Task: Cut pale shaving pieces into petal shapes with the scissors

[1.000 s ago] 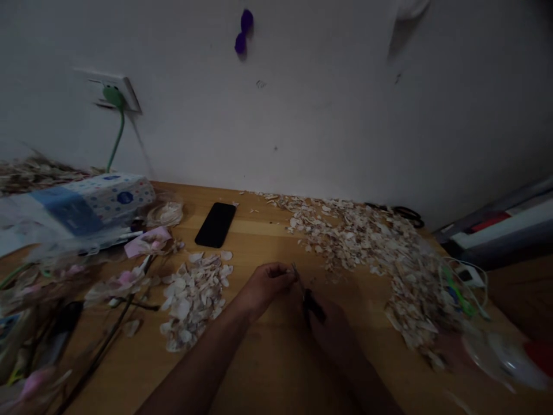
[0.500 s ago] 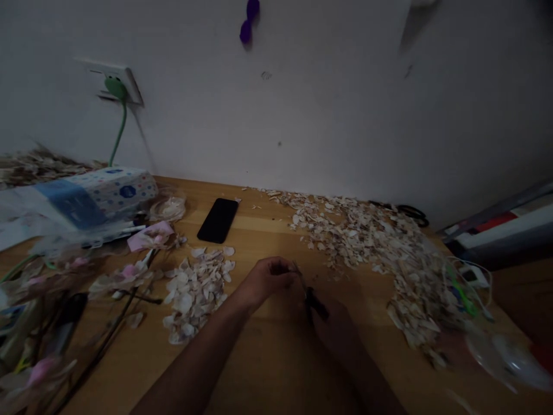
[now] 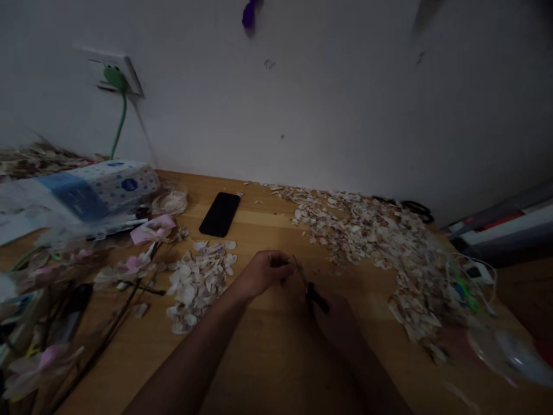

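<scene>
My left hand is curled in a pinch over the wooden table, closed on something too small to make out. My right hand lies in shadow just right of it, gripping a small dark-handled pair of scissors whose blades point up toward the left fingertips. A small pile of pale petals lies left of my left hand. A much larger spread of pale scraps covers the table to the right.
A black phone lies flat near the wall. A tissue pack, a roll of clear tape and pink flower stems crowd the left side. Another pair of scissors and tangled cables sit at right.
The view has tilted down slightly, so everything sits higher in the picture. Both hands stay together at the same spot on the table.
</scene>
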{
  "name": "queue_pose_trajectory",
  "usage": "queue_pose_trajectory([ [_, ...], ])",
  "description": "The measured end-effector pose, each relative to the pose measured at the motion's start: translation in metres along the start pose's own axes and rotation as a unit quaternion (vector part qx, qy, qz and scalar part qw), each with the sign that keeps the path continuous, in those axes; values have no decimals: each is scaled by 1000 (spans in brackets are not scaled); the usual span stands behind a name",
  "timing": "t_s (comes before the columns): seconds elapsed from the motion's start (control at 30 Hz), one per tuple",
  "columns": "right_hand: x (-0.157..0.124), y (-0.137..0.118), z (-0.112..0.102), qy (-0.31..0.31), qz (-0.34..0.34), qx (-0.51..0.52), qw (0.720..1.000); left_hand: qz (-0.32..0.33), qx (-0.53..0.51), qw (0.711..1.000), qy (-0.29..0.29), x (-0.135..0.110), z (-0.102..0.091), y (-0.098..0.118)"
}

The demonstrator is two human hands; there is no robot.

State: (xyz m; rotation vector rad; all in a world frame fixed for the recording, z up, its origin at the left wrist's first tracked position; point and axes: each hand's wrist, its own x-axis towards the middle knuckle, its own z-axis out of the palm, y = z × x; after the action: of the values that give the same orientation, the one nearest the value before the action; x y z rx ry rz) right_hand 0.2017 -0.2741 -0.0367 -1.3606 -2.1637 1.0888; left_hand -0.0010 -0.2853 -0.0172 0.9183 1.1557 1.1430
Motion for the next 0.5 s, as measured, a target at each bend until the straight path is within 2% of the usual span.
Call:
queue_pose_trajectory([
  [0.17, -2, 5, 1, 151, 54, 76, 984, -9, -32, 998, 50, 2, 3, -5],
  [0.23, -1, 4, 2, 184, 59, 111, 975, -5, -34, 998, 59, 3, 7, -7],
  [0.37, 8, -7, 2, 167, 9, 156, 973, 10, -17, 998, 57, 1, 14, -7],
  [0.5, 24, -14, 3, 142, -68, 144, 977, 18, -14, 998, 62, 1, 17, -9],
])
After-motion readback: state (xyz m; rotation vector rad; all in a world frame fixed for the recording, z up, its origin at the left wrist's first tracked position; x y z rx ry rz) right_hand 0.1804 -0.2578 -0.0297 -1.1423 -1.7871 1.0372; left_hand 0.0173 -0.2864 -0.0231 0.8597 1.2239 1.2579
